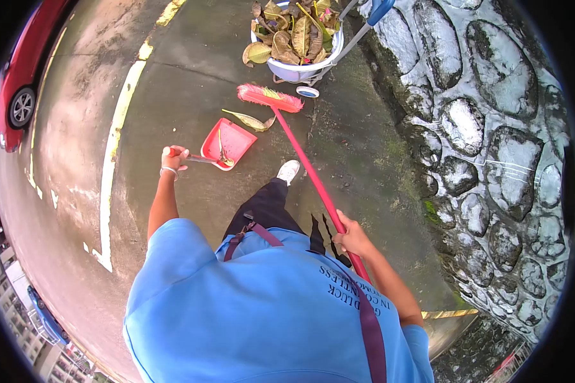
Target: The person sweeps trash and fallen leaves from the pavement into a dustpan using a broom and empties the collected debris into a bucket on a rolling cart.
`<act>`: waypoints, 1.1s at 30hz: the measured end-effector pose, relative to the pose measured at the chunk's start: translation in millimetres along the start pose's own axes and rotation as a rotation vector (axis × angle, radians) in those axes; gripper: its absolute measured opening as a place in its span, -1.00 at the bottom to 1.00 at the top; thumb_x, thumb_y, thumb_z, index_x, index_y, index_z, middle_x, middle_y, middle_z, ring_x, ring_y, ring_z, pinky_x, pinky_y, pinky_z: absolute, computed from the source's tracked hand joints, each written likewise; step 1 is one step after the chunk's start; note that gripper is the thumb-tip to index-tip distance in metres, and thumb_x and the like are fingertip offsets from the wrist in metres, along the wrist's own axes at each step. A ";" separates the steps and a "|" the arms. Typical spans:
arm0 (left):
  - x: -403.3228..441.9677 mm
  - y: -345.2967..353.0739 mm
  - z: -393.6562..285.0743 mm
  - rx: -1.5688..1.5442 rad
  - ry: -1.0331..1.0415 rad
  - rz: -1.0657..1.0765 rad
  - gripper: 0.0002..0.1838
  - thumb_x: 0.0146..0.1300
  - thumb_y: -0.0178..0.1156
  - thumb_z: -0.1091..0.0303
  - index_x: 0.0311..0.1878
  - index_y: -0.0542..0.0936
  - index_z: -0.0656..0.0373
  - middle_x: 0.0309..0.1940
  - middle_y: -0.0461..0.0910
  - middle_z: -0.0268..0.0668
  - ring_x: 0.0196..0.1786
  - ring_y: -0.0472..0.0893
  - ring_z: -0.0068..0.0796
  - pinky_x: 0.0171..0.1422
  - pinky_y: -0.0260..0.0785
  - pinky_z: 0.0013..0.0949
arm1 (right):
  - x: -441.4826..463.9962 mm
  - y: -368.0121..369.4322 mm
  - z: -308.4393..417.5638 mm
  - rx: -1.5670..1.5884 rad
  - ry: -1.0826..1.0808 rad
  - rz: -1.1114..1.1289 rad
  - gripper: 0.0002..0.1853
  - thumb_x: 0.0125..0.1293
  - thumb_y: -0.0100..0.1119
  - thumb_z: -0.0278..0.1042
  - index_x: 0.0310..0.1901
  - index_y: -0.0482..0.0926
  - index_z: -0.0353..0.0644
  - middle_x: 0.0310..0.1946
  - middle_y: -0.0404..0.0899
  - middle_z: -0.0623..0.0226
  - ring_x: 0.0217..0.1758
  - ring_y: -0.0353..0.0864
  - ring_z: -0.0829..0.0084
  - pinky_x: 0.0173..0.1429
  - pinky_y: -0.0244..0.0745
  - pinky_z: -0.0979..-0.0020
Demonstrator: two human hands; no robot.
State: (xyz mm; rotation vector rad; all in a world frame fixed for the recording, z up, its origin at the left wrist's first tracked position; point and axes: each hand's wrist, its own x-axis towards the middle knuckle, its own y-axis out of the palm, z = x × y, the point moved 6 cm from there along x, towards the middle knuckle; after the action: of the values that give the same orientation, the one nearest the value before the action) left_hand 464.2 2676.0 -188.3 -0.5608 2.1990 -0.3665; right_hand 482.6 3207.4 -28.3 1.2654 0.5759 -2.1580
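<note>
My left hand [175, 159] is closed around the handle of a red dustpan [231, 139], which has a thin stalk or leaf in its pan. In my right hand [354, 235] is the long pink-red handle of a broom [308, 165], gripped partway along. The broom's pink bristles [270, 97] are at the far end, close to the ground. A long yellowish-brown leaf [249, 120] lies on the pavement between the dustpan and the bristles.
A white tub [294, 71] heaped with dry leaves [294, 35] stands ahead on a wheeled cart [308, 92]. To the right runs a stone wall [463, 127]. A yellow-white line [118, 121] marks the pavement at left, with a red car [24, 83] beyond.
</note>
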 end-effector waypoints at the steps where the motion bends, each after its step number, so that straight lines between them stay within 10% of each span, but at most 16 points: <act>1: 3.0 -4.1 1.9 -0.001 0.006 0.005 -0.90 0.02 0.23 0.39 -0.40 0.49 0.08 -0.44 0.51 -0.41 -0.36 0.52 -0.53 -0.49 0.47 -0.41 | 6.4 14.4 -2.8 0.031 -0.017 0.026 -0.21 -0.07 0.05 -0.59 0.27 -0.03 -0.23 -0.63 0.32 0.44 -0.74 0.28 0.63 -0.64 0.24 0.56; 9: 36.8 -2.7 14.6 0.032 0.026 0.043 -0.86 -0.04 0.26 0.43 -0.43 0.47 0.10 -0.51 0.52 -0.38 -0.43 0.55 -0.50 -0.54 0.48 -0.40 | -8.3 127.4 -4.6 0.413 0.069 0.443 -0.22 -0.02 0.02 -0.69 0.28 0.03 0.03 -0.68 0.26 0.51 -0.76 0.23 0.67 -0.68 0.15 0.62; 17: -4.4 -35.8 67.1 -0.090 0.045 -0.020 -0.80 -0.15 0.33 0.40 -0.44 0.51 0.17 -0.47 0.54 -0.33 -0.42 0.55 -0.50 -0.50 0.50 -0.39 | -87.4 178.8 -12.2 0.491 -0.035 0.152 -0.26 -0.09 -0.04 -0.77 0.23 0.12 -0.18 -0.61 0.34 0.46 -0.67 0.29 0.68 -0.61 0.20 0.66; 25: -33.6 -41.6 107.8 -0.049 0.020 0.008 -0.77 -0.13 0.29 0.31 -0.34 0.56 0.12 -0.43 0.57 -0.32 -0.46 0.55 -0.54 -0.50 0.47 -0.44 | -52.4 178.4 -14.3 0.275 -0.021 -0.025 -0.21 -0.08 -0.05 -0.75 0.25 0.06 0.04 -0.73 0.26 0.46 -0.83 0.20 0.65 -0.78 0.14 0.56; 33: -20.5 -46.3 135.8 -0.141 -0.087 0.005 -0.78 -0.10 0.30 0.41 -0.31 0.55 0.11 -0.44 0.57 -0.33 -0.43 0.57 -0.54 -0.50 0.47 -0.43 | -25.6 232.4 -17.1 0.449 0.102 0.129 -0.25 -0.09 -0.02 -0.73 0.22 0.11 -0.02 -0.77 0.27 0.42 -0.85 0.23 0.58 -0.81 0.15 0.51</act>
State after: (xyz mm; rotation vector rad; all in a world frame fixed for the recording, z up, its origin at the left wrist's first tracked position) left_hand 594.1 2636.9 -239.4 -0.6355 2.1529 -0.1818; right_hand 657.1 3050.8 -31.9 1.6031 0.0389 -2.1933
